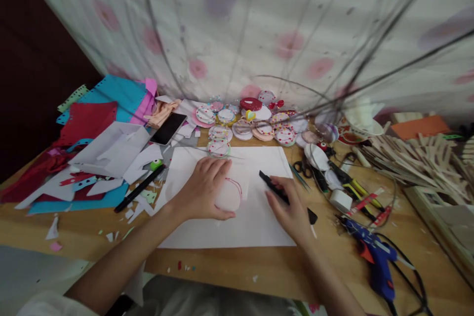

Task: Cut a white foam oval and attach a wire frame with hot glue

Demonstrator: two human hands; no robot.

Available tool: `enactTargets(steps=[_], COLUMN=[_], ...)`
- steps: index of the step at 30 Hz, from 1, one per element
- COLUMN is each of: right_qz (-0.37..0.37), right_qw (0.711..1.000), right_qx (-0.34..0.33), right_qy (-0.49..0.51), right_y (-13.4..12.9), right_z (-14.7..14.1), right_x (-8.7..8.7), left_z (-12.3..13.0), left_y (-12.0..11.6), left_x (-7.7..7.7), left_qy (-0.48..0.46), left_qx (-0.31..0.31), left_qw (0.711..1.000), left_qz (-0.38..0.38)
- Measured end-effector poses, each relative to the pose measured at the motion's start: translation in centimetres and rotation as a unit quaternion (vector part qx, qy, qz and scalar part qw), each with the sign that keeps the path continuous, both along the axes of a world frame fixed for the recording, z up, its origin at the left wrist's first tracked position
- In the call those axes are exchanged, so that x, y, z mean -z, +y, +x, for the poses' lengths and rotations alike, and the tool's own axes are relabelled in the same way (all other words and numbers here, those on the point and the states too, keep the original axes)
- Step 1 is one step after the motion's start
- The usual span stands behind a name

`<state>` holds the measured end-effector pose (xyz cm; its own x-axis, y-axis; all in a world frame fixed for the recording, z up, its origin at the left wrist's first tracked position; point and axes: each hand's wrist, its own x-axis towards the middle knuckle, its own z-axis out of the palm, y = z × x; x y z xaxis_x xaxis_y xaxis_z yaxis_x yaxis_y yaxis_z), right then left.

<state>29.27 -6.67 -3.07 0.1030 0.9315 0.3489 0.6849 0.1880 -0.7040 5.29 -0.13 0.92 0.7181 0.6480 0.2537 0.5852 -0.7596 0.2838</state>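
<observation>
My left hand (207,185) curves round the left side of a white round disc (228,196) with a thin red line along its edge. Thumb and fingers press it down over a small white piece of paper (242,185) on a large white sheet (255,234). To the right, my right hand (291,207) grips a slim black pen-shaped tool (272,186), slanting up and left over the sheet. Whether it is a marker or a cutter I cannot tell. A gap separates this tool from the disc.
Decorated round pieces (262,128) line the back. Coloured felt (89,121), a phone (169,128) and a black stick-like tool (138,190) lie left. Scissors (303,168), pliers (351,187), a blue glue gun (379,261) and wooden sticks (414,158) lie right.
</observation>
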Motion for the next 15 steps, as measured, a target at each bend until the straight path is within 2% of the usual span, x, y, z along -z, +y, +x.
enactTargets(steps=[1, 3, 5, 6, 8, 12, 13, 15], right_qz=[-0.04, -0.133, -0.225, -0.251, -0.263, -0.241, -0.24, -0.246], right_qw=[0.993, 0.943, 0.882, 0.863, 0.851, 0.85, 0.849, 0.846], right_qx=[-0.043, -0.146, -0.178, -0.174, -0.159, -0.129, -0.125, -0.125], right_qy=[0.099, 0.267, 0.373, 0.402, 0.425, 0.45, 0.454, 0.457], right_y=[0.0, 0.0, 0.2, 0.3, 0.7, 1.1, 1.1, 1.0], right_z=[-1.2, -3.7, -5.5, -6.0, -6.1, -4.7, -4.4, -4.3], right_x=[-0.3, -0.3, 0.3, 0.7, 1.7, 3.0, 3.0, 2.9], left_z=[0.2, 0.6, 0.8, 0.7, 0.2, -1.0, -1.2, -1.2], left_y=[0.1, 0.1, 0.0, -0.2, -0.7, -2.2, -2.5, -2.9], left_x=[0.0, -0.1, -0.2, -0.2, -0.2, 0.3, 0.4, 0.8], left_qy=[-0.002, -0.006, -0.009, -0.013, -0.034, -0.121, -0.135, -0.137], left_qx=[0.001, 0.008, 0.019, 0.018, -0.011, -0.174, -0.207, -0.233], left_qw=[1.0, 1.0, 1.0, 1.0, 0.999, 0.977, 0.969, 0.961], left_qz=[-0.001, -0.002, 0.005, 0.011, 0.018, 0.004, -0.009, -0.061])
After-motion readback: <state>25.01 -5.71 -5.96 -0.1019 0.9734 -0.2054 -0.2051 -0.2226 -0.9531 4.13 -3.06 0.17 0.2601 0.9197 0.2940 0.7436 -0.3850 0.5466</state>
